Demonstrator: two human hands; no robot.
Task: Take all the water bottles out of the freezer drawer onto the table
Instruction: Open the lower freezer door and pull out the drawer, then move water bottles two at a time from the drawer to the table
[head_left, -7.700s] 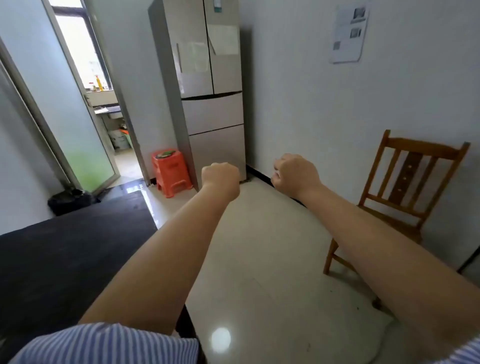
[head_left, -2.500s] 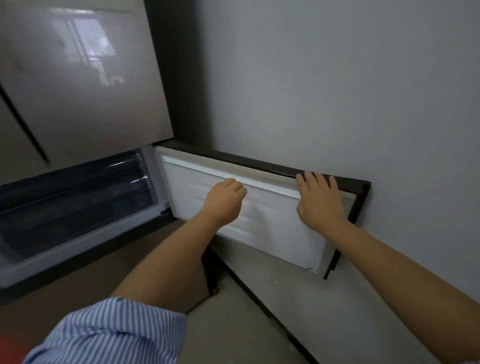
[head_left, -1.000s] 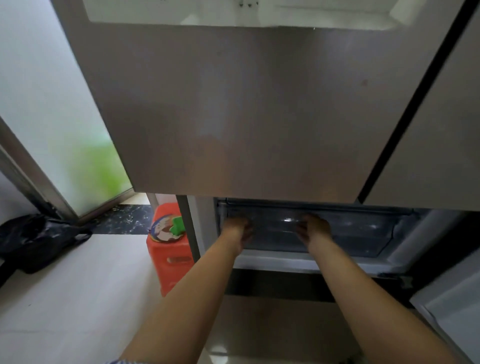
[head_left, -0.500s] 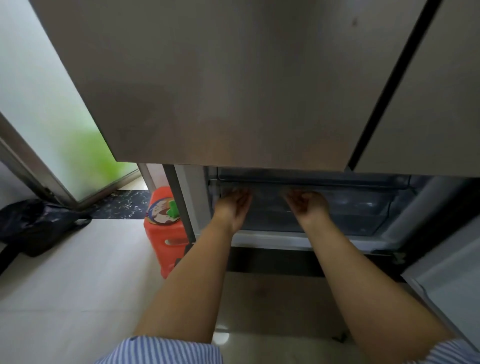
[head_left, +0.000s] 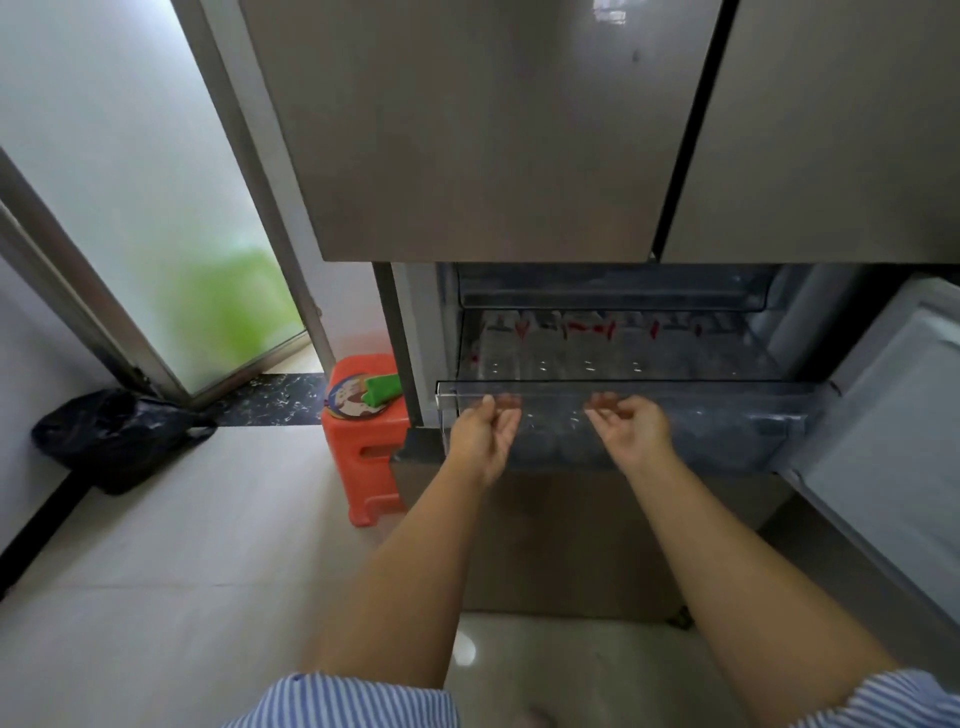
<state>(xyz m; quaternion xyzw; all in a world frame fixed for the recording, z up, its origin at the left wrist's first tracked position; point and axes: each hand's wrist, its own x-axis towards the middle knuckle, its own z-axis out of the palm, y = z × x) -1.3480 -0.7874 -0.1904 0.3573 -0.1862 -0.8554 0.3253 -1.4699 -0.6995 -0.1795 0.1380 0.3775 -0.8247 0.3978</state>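
The clear plastic freezer drawer (head_left: 727, 388) stands pulled out from the fridge's open lower compartment. Inside lie several clear water bottles (head_left: 587, 356) side by side, with red caps or labels toward the back. My left hand (head_left: 480, 436) and my right hand (head_left: 631, 431) are palm up at the drawer's front wall. Their curled fingers hook the front just under its rim. The bottles' near ends are blurred behind the plastic.
The open freezer door (head_left: 893, 415) juts out at the right. An orange plastic stool (head_left: 366, 447) with a green item on top stands left of the fridge. A black bag (head_left: 114, 436) lies by the frosted glass door (head_left: 130, 208). The upper fridge doors (head_left: 467, 130) hang overhead.
The drawer has slid out toward me with both hands on its front, and the bottles inside have come into sight. My view has dropped a little.
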